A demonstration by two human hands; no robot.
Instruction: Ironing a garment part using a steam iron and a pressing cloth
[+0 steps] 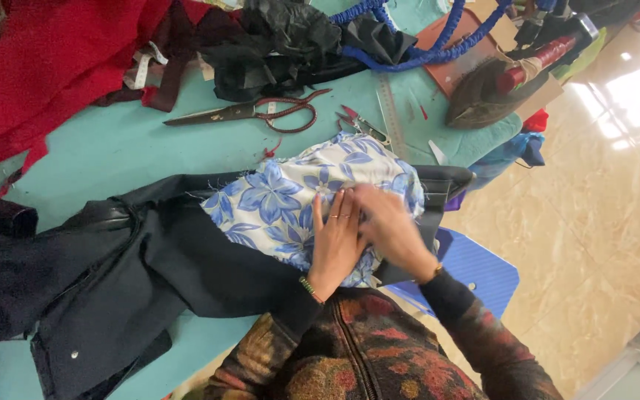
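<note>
At the far left a red cloth point(46, 67), coarse and nubbly, lies heaped over the table edge, with a darker red strip and a pale tape measure point(142, 67) trailing from it. The table point(112, 148) is covered in smooth teal. Nearer, a dark navy garment point(112, 274) of heavy matte fabric sprawls across the left half, rumpled, with a small metal snap showing low down. Beyond it, mid-table, long scissors point(250, 111) with dark red loop handles lie flat, blades pointing left; behind them sits a crumpled mass of thin black fabric point(283, 44). In the middle, a floral cloth point(283, 200), white with blue flowers, light and frayed along its edges, lies spread on top of the navy garment. The left hand point(337, 241), wearing rings and a green bracelet, lies flat on its near right part, fingers straight and pressing down, gripping nothing. The right hand point(392, 230) rests just beside it, touching it, blurred; its fingers curl over the cloth's right edge, and I cannot tell whether they pinch the fabric or only press it. Both sleeves are a dark knit patterned in red and ochre. Just beyond the floral cloth lie small snips point(357, 122) and a thin metal ruler point(390, 111). Far right, a heavy dark iron point(498, 92) with a red handle rests on brown board, a blue coiled hose point(416, 37) looping behind it. Right of the table is glossy beige floor point(594, 200).
</note>
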